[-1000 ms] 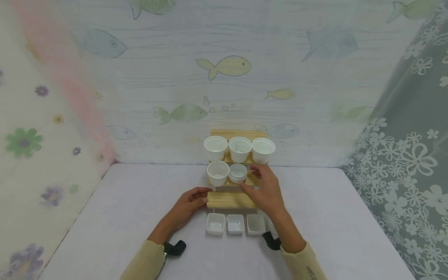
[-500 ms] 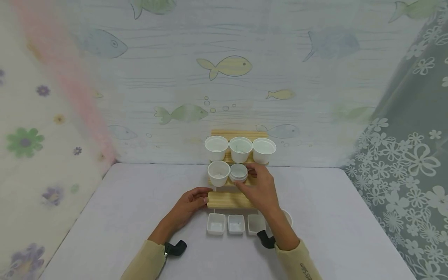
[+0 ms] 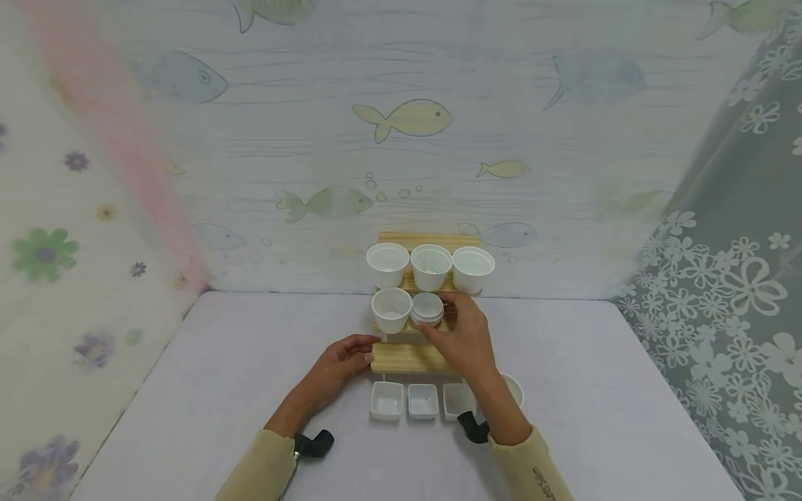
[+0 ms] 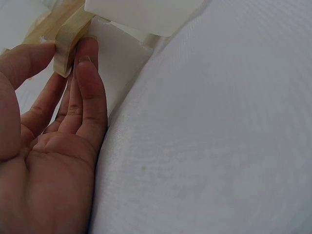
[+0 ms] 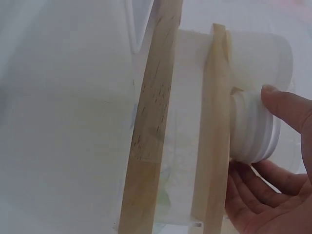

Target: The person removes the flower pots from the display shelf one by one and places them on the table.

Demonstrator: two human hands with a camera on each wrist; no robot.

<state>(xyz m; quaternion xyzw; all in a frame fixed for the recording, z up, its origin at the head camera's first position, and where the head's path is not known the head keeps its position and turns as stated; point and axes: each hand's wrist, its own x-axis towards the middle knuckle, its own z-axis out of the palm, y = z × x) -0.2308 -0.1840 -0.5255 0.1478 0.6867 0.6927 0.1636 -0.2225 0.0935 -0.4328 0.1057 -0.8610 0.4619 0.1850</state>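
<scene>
My right hand (image 3: 464,341) holds a small white round cup (image 3: 427,308) on the middle shelf of a stepped wooden rack. In the right wrist view the thumb lies on the rim side of the cup (image 5: 253,127) and the other fingers are on its opposite side; ridges show around its wall, perhaps from stacking. A larger white cup (image 3: 391,310) stands just left of it. My left hand (image 3: 335,365) pinches the left end of the rack's lowest board (image 3: 410,358); the left wrist view shows thumb and fingers on either side of that board end (image 4: 66,51).
Three white cups stand on the top shelf (image 3: 464,282), among them a middle cup (image 3: 431,268). Small square white dishes, such as the left one (image 3: 386,401), line the table (image 3: 250,390) before the rack. A round white container (image 3: 515,391) is partly behind my right forearm.
My right hand has moved left, from beside the small cup to a hold on it. The left hand keeps its place on the board.
</scene>
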